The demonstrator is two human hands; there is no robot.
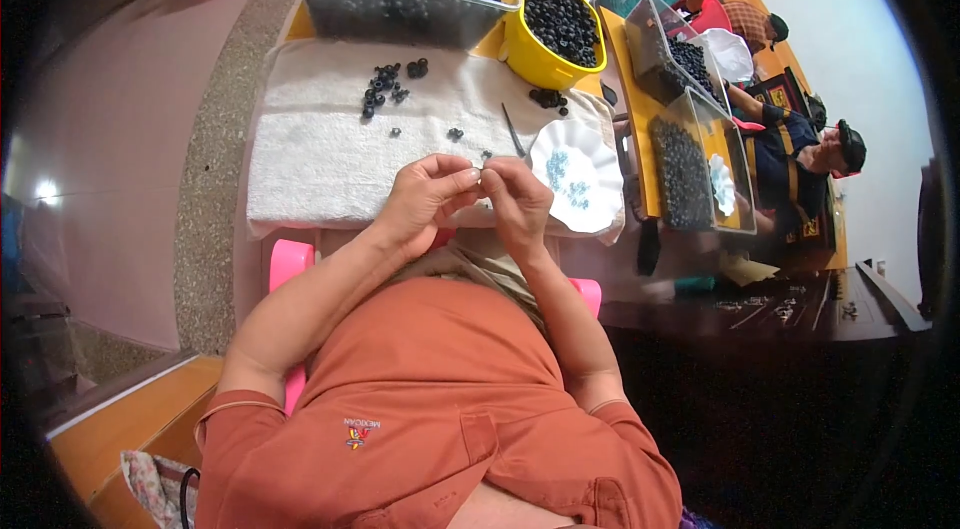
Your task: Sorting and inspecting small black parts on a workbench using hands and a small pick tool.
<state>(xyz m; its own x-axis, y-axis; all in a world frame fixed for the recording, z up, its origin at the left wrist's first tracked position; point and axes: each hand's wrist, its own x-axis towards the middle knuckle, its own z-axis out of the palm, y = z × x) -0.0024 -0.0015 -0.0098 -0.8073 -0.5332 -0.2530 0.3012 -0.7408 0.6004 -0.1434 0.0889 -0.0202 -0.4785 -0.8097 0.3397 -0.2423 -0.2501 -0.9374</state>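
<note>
Both hands meet over the near edge of a white cloth (310, 139). The fingers of my left hand (432, 195) and my right hand (517, 204) are pinched together, nearly tip to tip. Whatever sits between them is too small to make out. Just beyond the fingertips lies a small dark piece (487, 155), with another black piece (455, 135) farther off. Beside my right hand stands a white scalloped dish (600, 164) holding small pale-blue bits (570, 187). A thin dark pointed tool, perhaps tweezers (513, 132), rests left of the dish.
Farther back on the cloth lie loose black ring-shaped parts (383, 89). A clear bin (400, 14) and a yellow tub (545, 69), both full of black parts, stand behind. To the right, a co-worker (800, 154) sits by more clear bins (685, 174).
</note>
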